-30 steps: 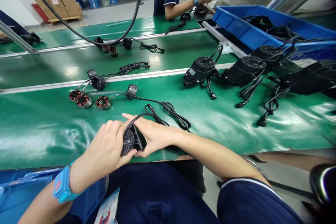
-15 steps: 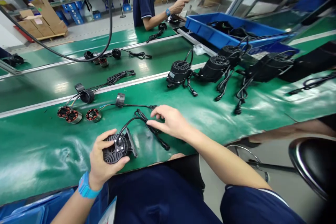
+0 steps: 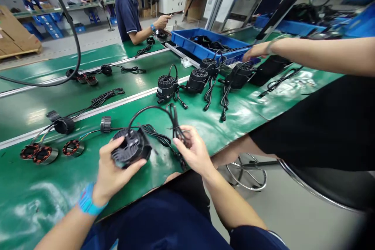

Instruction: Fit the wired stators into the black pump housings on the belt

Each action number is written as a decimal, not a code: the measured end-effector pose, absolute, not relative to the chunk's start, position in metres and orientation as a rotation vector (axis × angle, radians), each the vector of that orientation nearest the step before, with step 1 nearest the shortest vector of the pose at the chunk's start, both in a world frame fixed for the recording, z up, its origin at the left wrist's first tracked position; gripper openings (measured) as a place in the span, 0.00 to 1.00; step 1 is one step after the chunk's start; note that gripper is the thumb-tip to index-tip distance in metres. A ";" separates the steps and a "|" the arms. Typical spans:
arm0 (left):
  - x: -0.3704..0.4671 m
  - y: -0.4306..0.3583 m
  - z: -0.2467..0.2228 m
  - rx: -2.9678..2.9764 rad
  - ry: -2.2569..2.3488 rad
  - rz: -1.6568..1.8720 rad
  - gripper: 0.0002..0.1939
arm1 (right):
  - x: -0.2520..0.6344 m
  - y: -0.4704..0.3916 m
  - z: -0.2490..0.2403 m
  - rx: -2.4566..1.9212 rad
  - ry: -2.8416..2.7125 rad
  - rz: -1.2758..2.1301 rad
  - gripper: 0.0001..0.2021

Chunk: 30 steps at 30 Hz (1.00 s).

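My left hand grips a black ribbed pump housing by its sides, its round grooved top tilted toward me. From that top a black cable arches over to my right hand, whose fingers are closed around the cable's folded bundle. Behind the housing, another coiled cable lies on the green bench and runs left to a black ribbed cap. Copper-wound motor stators sit on the bench left of my left hand.
Several finished-looking black pumps with cables stand along the bench to the right. Behind them is a blue bin. A co-worker's arm reaches in from the right. Another person works across the bench. A hanging black hose loops at left.
My right hand has closed on the cable bundle and lifted it off the bench. The housing is raised slightly in my left hand. The view has turned right; a co-worker's arm now reaches in.
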<state>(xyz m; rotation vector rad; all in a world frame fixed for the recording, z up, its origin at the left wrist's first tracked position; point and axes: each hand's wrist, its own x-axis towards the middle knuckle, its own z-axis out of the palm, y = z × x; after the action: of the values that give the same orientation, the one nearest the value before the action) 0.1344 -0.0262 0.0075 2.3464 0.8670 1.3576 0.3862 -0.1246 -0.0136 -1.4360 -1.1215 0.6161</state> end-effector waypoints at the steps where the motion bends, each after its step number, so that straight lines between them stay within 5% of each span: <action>1: 0.158 -0.016 0.012 2.327 0.792 1.339 0.38 | 0.397 -0.130 -0.014 -1.473 -1.064 0.540 0.19; 11: 0.342 0.047 -0.020 2.128 0.613 0.990 0.40 | 0.494 -0.117 -0.031 -1.939 -1.017 0.131 0.22; 30: 0.339 0.040 -0.001 2.595 0.486 0.599 0.38 | 0.495 -0.112 -0.062 -1.853 -1.084 -0.034 0.22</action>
<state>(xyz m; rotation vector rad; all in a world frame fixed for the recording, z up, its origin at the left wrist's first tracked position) 0.3389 0.0402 -0.0015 2.5946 0.4860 0.5991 0.4953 -0.1122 -0.0624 -1.8532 -1.0837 -0.0335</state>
